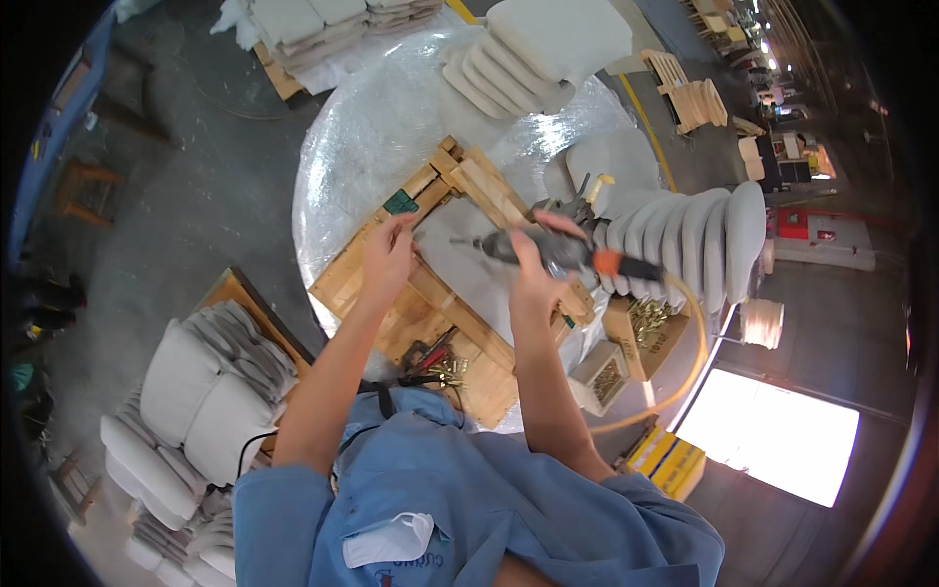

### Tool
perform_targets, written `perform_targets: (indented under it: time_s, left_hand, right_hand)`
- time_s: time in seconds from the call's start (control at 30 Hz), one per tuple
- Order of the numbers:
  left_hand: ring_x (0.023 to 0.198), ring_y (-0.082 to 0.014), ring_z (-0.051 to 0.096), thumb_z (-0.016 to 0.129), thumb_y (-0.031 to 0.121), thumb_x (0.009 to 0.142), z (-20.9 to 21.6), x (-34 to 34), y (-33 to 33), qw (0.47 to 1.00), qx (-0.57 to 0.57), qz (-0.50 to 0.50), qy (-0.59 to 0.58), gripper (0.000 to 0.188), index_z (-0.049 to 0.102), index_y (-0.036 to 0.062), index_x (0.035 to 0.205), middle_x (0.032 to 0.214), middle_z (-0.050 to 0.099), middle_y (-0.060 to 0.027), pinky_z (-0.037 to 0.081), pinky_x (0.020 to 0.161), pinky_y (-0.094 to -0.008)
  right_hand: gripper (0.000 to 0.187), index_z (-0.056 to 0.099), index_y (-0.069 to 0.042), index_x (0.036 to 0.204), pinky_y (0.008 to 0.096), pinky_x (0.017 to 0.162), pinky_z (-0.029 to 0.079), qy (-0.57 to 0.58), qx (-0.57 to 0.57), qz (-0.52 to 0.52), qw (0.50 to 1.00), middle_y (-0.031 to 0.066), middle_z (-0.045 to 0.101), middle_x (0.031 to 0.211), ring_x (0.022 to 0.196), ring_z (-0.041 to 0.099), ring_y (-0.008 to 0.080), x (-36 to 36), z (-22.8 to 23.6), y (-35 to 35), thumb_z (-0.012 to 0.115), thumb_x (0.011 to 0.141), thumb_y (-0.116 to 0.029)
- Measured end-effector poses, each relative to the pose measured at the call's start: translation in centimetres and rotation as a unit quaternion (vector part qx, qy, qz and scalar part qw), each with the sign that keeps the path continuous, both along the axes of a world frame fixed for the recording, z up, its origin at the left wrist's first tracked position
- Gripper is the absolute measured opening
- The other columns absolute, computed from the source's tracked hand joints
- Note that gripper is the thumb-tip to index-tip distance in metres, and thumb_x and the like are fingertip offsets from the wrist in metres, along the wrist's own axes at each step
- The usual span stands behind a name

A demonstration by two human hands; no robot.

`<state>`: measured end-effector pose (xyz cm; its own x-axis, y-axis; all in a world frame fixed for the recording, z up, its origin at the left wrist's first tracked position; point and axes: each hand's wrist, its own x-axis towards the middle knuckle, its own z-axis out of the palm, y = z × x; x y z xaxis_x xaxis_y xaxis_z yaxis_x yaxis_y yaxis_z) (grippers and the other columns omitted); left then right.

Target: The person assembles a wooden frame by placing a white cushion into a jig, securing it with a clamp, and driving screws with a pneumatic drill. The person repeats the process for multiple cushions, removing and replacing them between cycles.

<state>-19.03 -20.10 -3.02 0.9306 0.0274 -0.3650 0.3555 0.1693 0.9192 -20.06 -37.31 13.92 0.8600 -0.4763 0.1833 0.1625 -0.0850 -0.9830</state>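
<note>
A power screwdriver (pixel 503 247), grey and black with an orange band, is gripped in my right hand (pixel 538 279). Its thin tip points left toward my left hand (pixel 388 259), with a gap between them. The fingertips of my left hand are pinched together at the left rail of a wooden frame (pixel 458 315); whatever they hold is too small to name. Just beyond those fingers, a green patch (pixel 401 203) marks the wood. The frame lies on a round table (pixel 328 161) covered in clear plastic film. A yellow hose (pixel 700 342) trails from the tool's rear end.
Loose brass-coloured bolts (pixel 450 370) and a red-handled tool (pixel 425 360) lie at the frame's near side. Grey padded seats (pixel 685 240) stand in a row at right, with more padded panels (pixel 494 73) behind. Cartons of fasteners (pixel 646 333) sit at right; a cushion stack (pixel 196 391) stands at left.
</note>
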Motion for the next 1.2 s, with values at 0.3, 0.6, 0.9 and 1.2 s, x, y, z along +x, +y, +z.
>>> perform_targets:
  time_s: [0.3, 0.6, 0.9, 1.2]
  left_hand:
    - [0.146, -0.0352, 0.056, 0.046, -0.003, 0.106, 4.9, -13.2, -0.2, 0.861, -0.466, 0.062, 0.194, 0.058, 0.034, -0.0040, 0.163, 0.161, 0.050, -0.0262, 0.054, 0.119, -0.0444]
    - [0.141, -0.0313, 0.061, 0.054, 0.009, 0.113, 9.8, -14.8, -1.7, 0.891, -0.430, -0.014, 0.146, 0.051, 0.041, 0.0024, 0.162, 0.159, 0.055, -0.0199, 0.056, 0.117, -0.0445]
    - [0.123, -0.0225, 0.071, 0.055, 0.013, 0.114, 11.5, -17.9, -2.4, 0.895, -0.424, -0.076, 0.111, 0.048, 0.045, 0.0049, 0.161, 0.153, 0.061, -0.0141, 0.061, 0.109, -0.0400]
    - [0.122, -0.0160, 0.071, 0.052, 0.020, 0.117, 12.7, -18.5, -3.2, 0.903, -0.407, -0.081, 0.108, 0.048, 0.045, 0.0106, 0.163, 0.153, 0.062, -0.0064, 0.059, 0.085, -0.0282]
  right_hand:
    - [0.051, 0.052, -0.009, 0.134, 0.0524, 0.095, 0.060, -0.016, 0.223, -0.109, 0.969, 0.0153, 0.062, 0.126, 0.104, 0.074, 0.0408, -16.5, 4.2, -2.4, 0.067, 0.088, 0.005]
    - [0.051, 0.051, -0.009, 0.132, 0.0513, 0.097, 0.060, -0.133, 0.322, -0.144, 0.926, 0.0155, 0.062, 0.127, 0.106, 0.074, 0.0405, -21.6, 6.9, -4.1, 0.066, 0.087, 0.010]
    - [0.050, 0.051, -0.010, 0.132, 0.0534, 0.097, 0.059, -0.160, 0.349, -0.139, 0.913, 0.0151, 0.061, 0.128, 0.107, 0.073, 0.0404, -24.4, 7.4, -4.4, 0.065, 0.088, 0.008]
    - [0.051, 0.050, -0.011, 0.132, 0.0548, 0.095, 0.061, -0.168, 0.344, -0.129, 0.915, 0.0153, 0.061, 0.128, 0.107, 0.073, 0.0404, -25.0, 8.1, -4.5, 0.064, 0.088, 0.009]
